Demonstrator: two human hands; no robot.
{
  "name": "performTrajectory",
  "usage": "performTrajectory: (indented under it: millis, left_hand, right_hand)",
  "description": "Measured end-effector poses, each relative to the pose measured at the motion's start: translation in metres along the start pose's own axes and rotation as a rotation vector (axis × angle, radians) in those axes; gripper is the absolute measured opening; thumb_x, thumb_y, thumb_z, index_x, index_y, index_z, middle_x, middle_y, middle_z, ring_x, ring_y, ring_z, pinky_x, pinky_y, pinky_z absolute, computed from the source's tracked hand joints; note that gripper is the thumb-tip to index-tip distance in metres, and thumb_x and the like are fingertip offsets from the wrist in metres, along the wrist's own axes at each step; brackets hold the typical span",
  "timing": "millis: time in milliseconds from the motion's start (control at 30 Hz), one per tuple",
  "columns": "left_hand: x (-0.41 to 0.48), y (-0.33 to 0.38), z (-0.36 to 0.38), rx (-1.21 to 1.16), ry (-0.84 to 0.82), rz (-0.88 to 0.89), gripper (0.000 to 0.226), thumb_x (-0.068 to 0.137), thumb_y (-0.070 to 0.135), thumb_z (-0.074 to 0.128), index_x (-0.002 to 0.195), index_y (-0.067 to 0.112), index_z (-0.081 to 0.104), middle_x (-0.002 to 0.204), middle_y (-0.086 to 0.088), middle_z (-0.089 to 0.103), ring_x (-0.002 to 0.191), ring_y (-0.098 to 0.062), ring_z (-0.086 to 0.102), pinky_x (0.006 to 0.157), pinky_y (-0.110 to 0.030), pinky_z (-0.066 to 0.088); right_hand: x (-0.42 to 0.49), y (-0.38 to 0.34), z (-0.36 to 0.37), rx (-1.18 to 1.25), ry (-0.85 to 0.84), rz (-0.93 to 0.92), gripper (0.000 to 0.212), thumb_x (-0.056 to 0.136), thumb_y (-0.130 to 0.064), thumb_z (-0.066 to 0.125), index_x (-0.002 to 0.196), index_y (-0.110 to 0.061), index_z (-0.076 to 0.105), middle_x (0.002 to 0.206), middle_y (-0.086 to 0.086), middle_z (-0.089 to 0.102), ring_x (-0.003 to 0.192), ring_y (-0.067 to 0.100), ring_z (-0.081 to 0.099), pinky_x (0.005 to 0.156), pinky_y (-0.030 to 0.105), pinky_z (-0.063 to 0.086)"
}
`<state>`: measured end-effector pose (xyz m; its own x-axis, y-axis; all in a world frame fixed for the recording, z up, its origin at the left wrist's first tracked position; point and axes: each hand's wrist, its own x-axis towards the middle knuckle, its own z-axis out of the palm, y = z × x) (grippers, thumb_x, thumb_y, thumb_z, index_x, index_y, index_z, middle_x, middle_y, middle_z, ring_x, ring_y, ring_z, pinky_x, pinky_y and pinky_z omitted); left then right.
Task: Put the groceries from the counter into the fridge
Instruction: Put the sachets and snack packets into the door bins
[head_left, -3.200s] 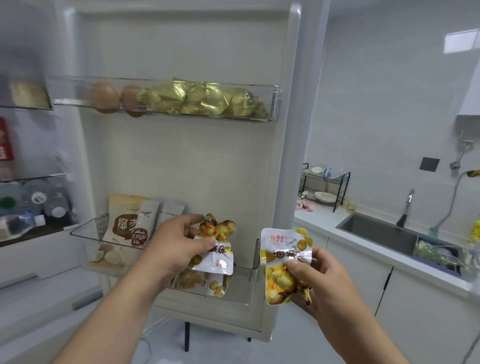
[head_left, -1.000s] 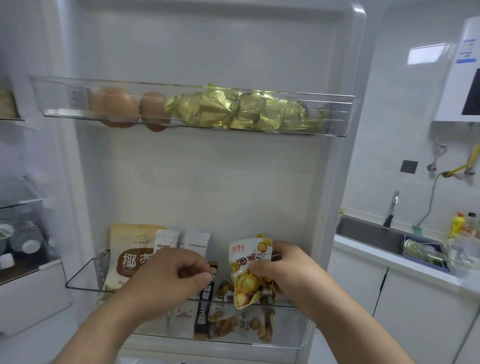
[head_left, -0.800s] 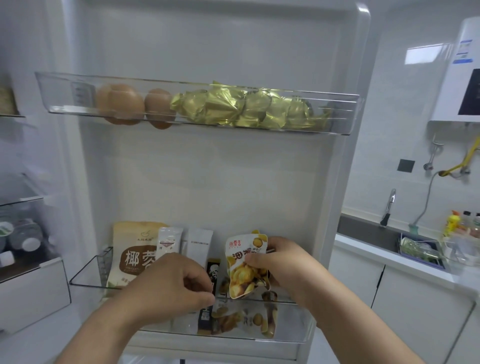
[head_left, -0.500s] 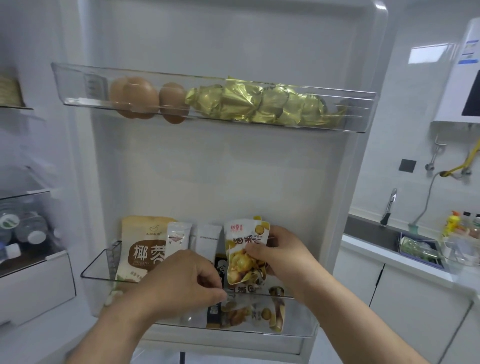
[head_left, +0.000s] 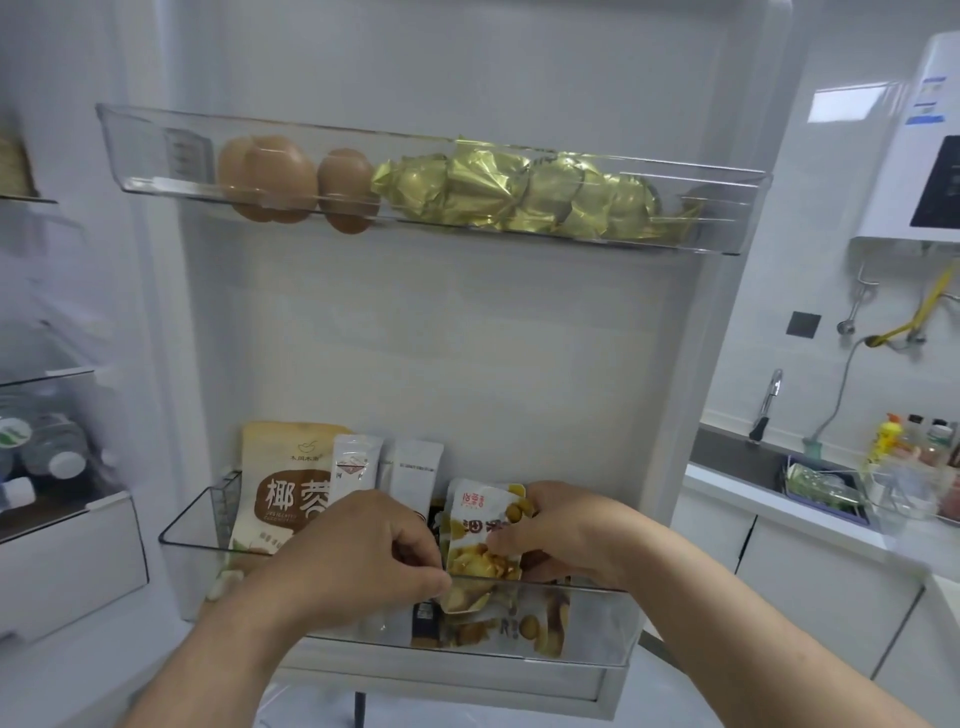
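Observation:
The fridge door stands open in front of me, with a clear lower door bin (head_left: 597, 623). My right hand (head_left: 566, 530) grips a white and yellow chestnut snack packet (head_left: 480, 535) by its right edge, half lowered into that bin. My left hand (head_left: 358, 556) has its fingers curled at the packet's lower left corner, pinching it. Another chestnut packet (head_left: 524, 626) lies low in the bin behind the clear front. A beige coconut bag (head_left: 283, 483) and two white sachets (head_left: 410, 467) stand at the bin's left.
The upper door bin (head_left: 727, 218) holds brown eggs (head_left: 270, 176) and gold foil packs (head_left: 519, 192). Water bottles (head_left: 47, 452) lie on a fridge shelf at left. At right are a counter with a sink (head_left: 737, 452), a tap, bottles and a wall heater (head_left: 919, 145).
My right hand has brought the chestnut packet from beside the door down into the lower bin. My left hand set its own packet in the bin and now pinches this one's corner.

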<state>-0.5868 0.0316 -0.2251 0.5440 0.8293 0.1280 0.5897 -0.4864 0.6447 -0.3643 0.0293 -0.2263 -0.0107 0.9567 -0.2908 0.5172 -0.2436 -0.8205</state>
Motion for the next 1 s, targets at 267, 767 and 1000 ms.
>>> performTrajectory:
  millis: [267, 767, 1000]
  left_hand:
    - [-0.001, 0.001, 0.0, -0.005, 0.008, -0.01, 0.007, 0.074, 0.037, 0.081, 0.07, 0.032, 0.078, 0.069, 0.015, 0.07, 0.066, -0.001, 0.064, 0.061, -0.019, 0.052]
    - [-0.001, -0.002, 0.002, 0.029, 0.036, -0.003, 0.007, 0.074, 0.037, 0.081, 0.068, 0.034, 0.077, 0.067, 0.015, 0.069, 0.065, -0.003, 0.064, 0.062, -0.025, 0.052]
    - [0.001, -0.005, 0.005, 0.079, 0.066, 0.002, 0.01, 0.075, 0.043, 0.079, 0.068, 0.038, 0.075, 0.072, 0.027, 0.067, 0.071, 0.004, 0.063, 0.067, -0.026, 0.056]
  right_hand:
    - [-0.016, -0.001, -0.005, -0.527, 0.164, -0.013, 0.041, 0.078, -0.055, 0.072, 0.102, -0.023, 0.066, 0.102, 0.0, 0.072, 0.091, 0.017, 0.068, 0.083, 0.035, 0.055]
    - [-0.05, 0.032, -0.003, -0.792, 0.238, -0.63, 0.027, 0.086, -0.053, 0.06, 0.093, -0.029, 0.071, 0.086, -0.012, 0.064, 0.079, 0.01, 0.059, 0.068, 0.033, 0.052]
    - [-0.049, 0.037, -0.003, -0.803, 0.311, -0.664, 0.022, 0.088, -0.052, 0.059, 0.086, -0.031, 0.066, 0.064, -0.011, 0.056, 0.062, 0.012, 0.052, 0.054, 0.029, 0.047]
